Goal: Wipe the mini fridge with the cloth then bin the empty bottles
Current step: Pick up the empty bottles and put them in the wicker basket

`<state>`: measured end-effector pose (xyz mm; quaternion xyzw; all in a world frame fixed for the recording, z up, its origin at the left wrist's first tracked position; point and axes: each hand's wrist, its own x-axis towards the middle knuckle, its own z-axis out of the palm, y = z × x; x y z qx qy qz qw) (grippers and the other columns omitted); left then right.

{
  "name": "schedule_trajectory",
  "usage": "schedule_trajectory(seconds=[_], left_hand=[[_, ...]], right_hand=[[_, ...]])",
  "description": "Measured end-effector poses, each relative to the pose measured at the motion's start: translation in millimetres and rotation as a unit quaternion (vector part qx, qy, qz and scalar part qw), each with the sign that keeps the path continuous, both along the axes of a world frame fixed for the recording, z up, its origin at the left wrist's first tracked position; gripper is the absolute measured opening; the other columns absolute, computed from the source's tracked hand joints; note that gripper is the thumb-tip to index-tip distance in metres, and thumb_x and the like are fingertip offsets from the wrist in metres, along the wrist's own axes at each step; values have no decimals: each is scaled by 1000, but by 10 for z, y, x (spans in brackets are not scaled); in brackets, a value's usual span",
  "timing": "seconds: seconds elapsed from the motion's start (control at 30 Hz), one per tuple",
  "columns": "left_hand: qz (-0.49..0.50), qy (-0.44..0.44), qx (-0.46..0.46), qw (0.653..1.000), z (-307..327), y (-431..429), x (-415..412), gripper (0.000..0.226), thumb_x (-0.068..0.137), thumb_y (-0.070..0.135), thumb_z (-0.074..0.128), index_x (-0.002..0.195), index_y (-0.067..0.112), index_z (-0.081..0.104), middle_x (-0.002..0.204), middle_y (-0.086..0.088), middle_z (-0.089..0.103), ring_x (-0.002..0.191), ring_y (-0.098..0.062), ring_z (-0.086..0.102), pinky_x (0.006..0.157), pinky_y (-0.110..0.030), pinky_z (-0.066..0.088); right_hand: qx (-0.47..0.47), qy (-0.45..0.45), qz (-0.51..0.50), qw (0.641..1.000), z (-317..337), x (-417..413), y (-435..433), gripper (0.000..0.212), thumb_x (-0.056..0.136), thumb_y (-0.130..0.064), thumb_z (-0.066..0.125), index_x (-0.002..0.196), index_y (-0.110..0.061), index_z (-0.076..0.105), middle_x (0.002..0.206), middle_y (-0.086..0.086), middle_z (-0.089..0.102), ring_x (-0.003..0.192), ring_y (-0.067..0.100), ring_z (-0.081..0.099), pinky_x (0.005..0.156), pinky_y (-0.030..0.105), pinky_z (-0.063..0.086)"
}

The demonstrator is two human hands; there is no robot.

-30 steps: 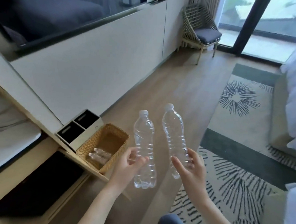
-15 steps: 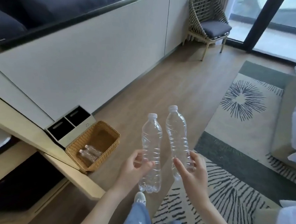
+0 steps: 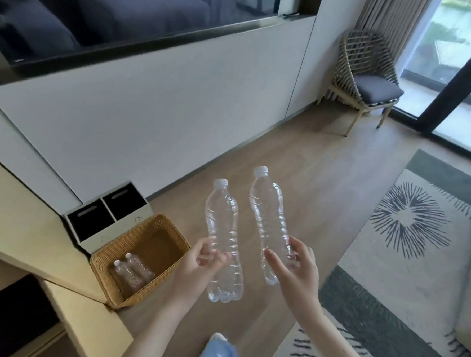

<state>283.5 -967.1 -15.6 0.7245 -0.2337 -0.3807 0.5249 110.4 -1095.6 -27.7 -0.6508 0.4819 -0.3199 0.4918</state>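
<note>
Plastic bottles, clear, ribbed, with white screw caps and nothing visible inside: four counted. First bottle [image 3: 223, 234], upright with cap up, is gripped at the waist by the left hand [image 3: 199, 266], thumb across the front and fingers curled behind. Second bottle [image 3: 270, 217], cap up and leaning slightly left, is gripped low on its body by the right hand [image 3: 297, 268], thumb on the near side and fingers round the right side. The two held bottles are side by side, not touching, in the air above the wooden floor [image 3: 254, 149], to the right of the basket. Basket [image 3: 164, 243], one, woven wicker, rectangular, open top, stands on the floor just beside the pale wooden bench [image 3: 16, 214]. It contains a pair of bottles [image 3: 132, 270] lying side by side and touching, caps toward the far wall. Bin [image 3: 95, 243], one, a white box with two dark open compartments, stands just behind the basket; its contents cannot be told. Chair [image 3: 366, 79], one, woven frame with grey cushion, stands in the far corner near the glass door. Rug [image 3: 398, 251], one, pale with dark line patterns, lies on the floor at right.
</note>
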Motion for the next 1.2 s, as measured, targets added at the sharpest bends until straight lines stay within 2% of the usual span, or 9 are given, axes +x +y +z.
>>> schedule_trajectory(seconds=[0.13,0.3,0.5,0.6,0.7,0.83,0.97,1.07,1.2], left_hand=[[43,-13,-11,999,123,-218,591,64,56,74,68,113,48,58,109,12,64,98,-3,64,69,-17,55],[104,-29,11,994,96,-198,1137,65,58,75,64,115,46,55,110,10,66,99,-9,67,84,-30,57],[210,19,17,977,-53,-108,1554,61,56,75,66,108,45,59,101,28,69,87,6,68,68,-14,49],[267,36,32,963,-118,-86,1820,54,67,63,80,110,35,63,104,11,73,85,1,71,63,-10,51],[324,28,61,944,-158,-121,2169,38,76,53,77,107,39,60,100,21,67,86,3,67,64,-9,47],[402,45,83,911,-173,-229,2513,51,65,64,69,111,43,58,112,21,61,101,4,58,73,-17,42],[431,34,82,898,-166,-341,2792,43,58,73,64,98,59,59,100,27,67,88,9,64,68,-13,42],[448,34,68,891,-203,-375,2930,34,62,72,67,93,72,53,101,44,60,85,15,63,70,-18,44],[443,40,71,893,-286,-375,3175,34,64,75,67,93,76,50,101,49,57,86,18,61,61,-5,48]], right_hand=[[-19,0,45,999,131,712,-399,45,75,-32,85,114,-32,61,109,-12,54,93,-3,56,88,26,48],[-6,-9,131,991,127,1519,-601,45,75,-33,85,113,-37,61,111,-17,54,98,-2,58,89,21,46],[4,22,219,975,-1,2370,-846,47,76,-38,84,117,-32,62,112,-16,55,103,10,60,92,33,49],[-3,26,258,966,-65,2825,-967,43,74,-43,84,109,-44,59,110,-16,55,98,-3,57,88,30,49],[-3,35,310,950,-145,3316,-1129,43,75,-39,84,110,-43,59,110,-16,55,97,-9,54,89,31,50],[9,51,385,921,-172,3920,-1290,41,75,-39,84,107,-47,58,109,-16,54,96,-3,57,90,34,51],[13,50,437,898,-174,4483,-1299,40,76,-37,83,110,-39,61,111,-9,55,100,10,60,92,41,52],[38,52,450,891,-189,4748,-1248,36,77,-38,82,104,-45,58,112,-9,56,99,3,58,89,32,50],[58,66,454,887,-286,4982,-1187,40,72,-50,76,106,-41,58,113,-8,56,91,-10,57,76,18,44]])
